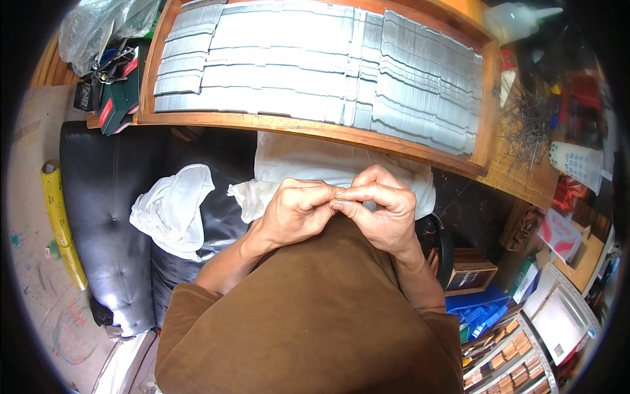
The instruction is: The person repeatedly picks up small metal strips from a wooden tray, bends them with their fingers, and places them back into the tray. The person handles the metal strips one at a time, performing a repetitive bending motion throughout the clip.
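My left hand and my right hand meet in front of my brown shirt, fingertips pinched against each other. Whatever lies between the fingers is too small or too hidden to name. Just beyond the hands, a white cloth is spread below the near edge of a shallow wooden tray. Tightly packed rows of thin, shiny grey metal strips fill that tray. Neither hand touches the tray or the strips.
A crumpled white cloth lies on the black padded seat at left, beside a yellow tube. Dark green boxes flank the tray. At right are a squeeze bottle, thin metal pins and a cup.
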### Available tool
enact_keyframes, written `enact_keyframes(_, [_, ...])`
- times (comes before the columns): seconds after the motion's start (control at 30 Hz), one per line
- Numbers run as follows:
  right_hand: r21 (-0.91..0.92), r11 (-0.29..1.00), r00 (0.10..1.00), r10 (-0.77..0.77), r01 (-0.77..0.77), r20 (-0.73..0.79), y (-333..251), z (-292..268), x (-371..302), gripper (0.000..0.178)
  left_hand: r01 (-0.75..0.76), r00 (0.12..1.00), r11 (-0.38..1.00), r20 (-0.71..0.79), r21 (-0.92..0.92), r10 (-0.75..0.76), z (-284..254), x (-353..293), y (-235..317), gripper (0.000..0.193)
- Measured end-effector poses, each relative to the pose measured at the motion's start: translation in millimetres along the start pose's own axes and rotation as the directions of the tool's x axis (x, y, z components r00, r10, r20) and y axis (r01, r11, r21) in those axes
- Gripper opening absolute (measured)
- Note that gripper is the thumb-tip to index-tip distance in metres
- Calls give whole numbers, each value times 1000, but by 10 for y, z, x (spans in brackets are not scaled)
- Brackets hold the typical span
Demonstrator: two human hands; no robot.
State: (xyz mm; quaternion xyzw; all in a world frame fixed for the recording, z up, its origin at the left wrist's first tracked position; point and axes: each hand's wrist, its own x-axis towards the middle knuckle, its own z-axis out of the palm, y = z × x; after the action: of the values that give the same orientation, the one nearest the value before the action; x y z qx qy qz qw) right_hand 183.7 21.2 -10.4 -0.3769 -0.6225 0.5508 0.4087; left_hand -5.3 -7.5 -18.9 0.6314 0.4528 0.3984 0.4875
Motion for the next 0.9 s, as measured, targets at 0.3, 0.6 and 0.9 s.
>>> enact_keyframes(0.3, [-26, 999, 1000, -22, 22, -15, 16, 8, -7, 16, 40, 999, 999, 19, -8, -40, -22, 12, 22, 21])
enact_keyframes(0.6, [-29, 999, 1000, -14, 14, 0, 17, -3, 3, 15, 30, 1000, 1000, 4, 7, -30, -9, 3, 9, 18])
enact_keyframes(0.9, [-8, 1000, 1000, 3, -3, 10, 27, -2, 3, 17, 12, 1000, 999, -18, 38, -12, 1, -10, 18, 19])
